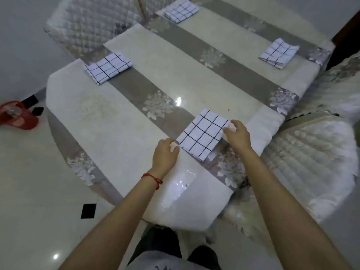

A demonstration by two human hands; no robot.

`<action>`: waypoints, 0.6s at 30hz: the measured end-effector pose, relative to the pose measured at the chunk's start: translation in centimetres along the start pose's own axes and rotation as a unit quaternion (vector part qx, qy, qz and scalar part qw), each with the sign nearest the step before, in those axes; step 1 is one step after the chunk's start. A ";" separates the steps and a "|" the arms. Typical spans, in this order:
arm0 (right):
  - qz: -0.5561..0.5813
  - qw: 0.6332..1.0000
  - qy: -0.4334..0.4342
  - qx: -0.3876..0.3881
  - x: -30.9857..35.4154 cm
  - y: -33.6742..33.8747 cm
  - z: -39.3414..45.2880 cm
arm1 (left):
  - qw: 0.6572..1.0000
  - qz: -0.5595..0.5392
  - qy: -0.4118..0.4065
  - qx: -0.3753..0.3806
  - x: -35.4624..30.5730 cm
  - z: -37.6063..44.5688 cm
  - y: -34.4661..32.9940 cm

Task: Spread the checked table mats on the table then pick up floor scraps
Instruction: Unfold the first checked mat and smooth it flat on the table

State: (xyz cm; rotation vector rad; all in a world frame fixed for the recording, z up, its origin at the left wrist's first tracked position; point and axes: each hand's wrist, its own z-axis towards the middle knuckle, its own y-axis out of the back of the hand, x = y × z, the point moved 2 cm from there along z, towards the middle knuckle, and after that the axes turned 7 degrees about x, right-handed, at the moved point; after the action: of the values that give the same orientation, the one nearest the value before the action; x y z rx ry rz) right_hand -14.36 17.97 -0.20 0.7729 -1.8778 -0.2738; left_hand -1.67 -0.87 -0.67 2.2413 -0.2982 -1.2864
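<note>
Several folded white mats with black checks lie on the table (136, 117). The nearest mat (202, 134) rests by the front edge. My left hand (165, 155) sits just left of its near corner, fingers curled at the mat's edge. My right hand (236, 134) hovers at its right edge with fingers apart, holding nothing. Another mat (109, 67) lies at the left side, one (279, 53) at the right and one (181, 10) at the far end. Black scraps lie on the floor: one (88, 211) near my feet, others (38, 111) at the left.
Quilted, cloth-covered chairs stand around the table: one (91, 22) at the far left and one (315, 164) at the right. A red basket-like object (18, 118) sits on the pale tiled floor at the left.
</note>
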 end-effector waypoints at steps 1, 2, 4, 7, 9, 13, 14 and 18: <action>-0.009 1.000 -0.007 -0.008 0.1 -0.2 0.8 | 1.000 0.003 0.002 0.007 0.0 0.8 0.0; -0.017 1.000 -0.014 -0.015 0.4 -0.4 1.4 | 1.000 0.009 0.008 0.013 0.1 1.5 0.0; -0.027 0.999 -0.020 -0.017 0.4 -1.2 2.4 | 0.999 0.010 0.010 0.033 0.2 2.6 -0.4; -0.001 0.999 -0.031 -0.030 0.9 -2.0 3.8 | 0.999 -0.005 0.008 0.047 0.1 4.3 -0.7; 0.005 0.998 -0.044 -0.036 1.1 -2.5 4.1 | 0.998 -0.016 0.013 0.056 -0.1 5.0 -1.0; 0.022 0.996 -0.056 -0.064 0.6 -3.0 3.7 | 0.997 -0.059 0.040 0.021 -0.6 5.6 -0.7; 0.033 0.995 -0.062 -0.071 0.6 -2.9 3.4 | 0.997 -0.067 0.045 0.010 -0.6 5.8 -0.5; 0.055 0.993 -0.054 -0.091 1.1 -2.0 2.1 | 0.995 -0.089 0.042 -0.023 -0.5 6.1 0.5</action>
State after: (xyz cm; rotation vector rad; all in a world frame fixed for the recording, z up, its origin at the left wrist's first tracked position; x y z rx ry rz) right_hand -15.73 15.44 -1.37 0.5391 -1.9577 -0.4182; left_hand -7.14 -3.16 -2.46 2.3181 -0.0369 -1.2695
